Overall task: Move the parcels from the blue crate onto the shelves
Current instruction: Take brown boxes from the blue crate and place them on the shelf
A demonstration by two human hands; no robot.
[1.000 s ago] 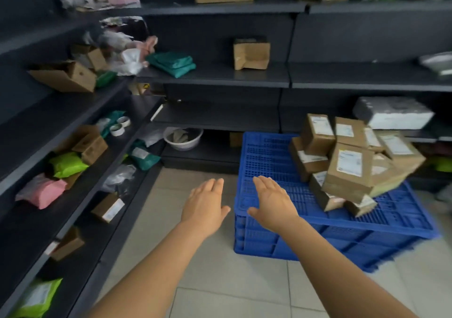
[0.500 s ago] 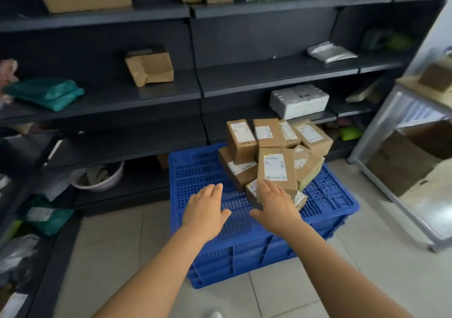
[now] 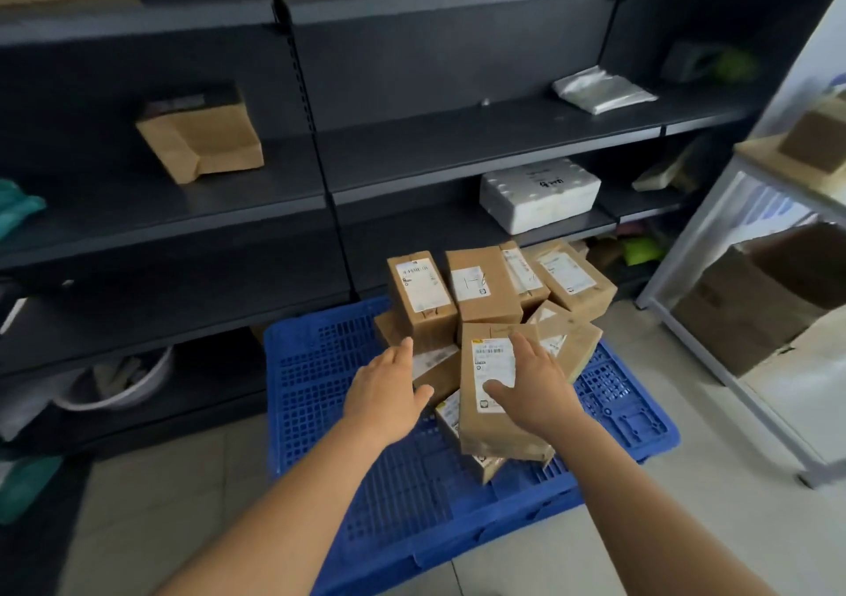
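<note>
A blue perforated plastic crate (image 3: 348, 435) sits on the pale tiled floor, square in front of the dark metal shelves (image 3: 458, 146). Heaped at its twelve-to-two o'clock corner is a pile of brown paper-wrapped parcels with white printed labels (image 3: 485, 293), tilted every which way. Two stand up at the back, label faces toward us. At the front, one tall labelled brown parcel (image 3: 492, 394) leans on the heap, overhanging smaller ones beneath.

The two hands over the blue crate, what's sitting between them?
In the head view, the nearest brown parcel with its white label lies between the left hand and the right hand; the right hand overlaps its right side.
</note>
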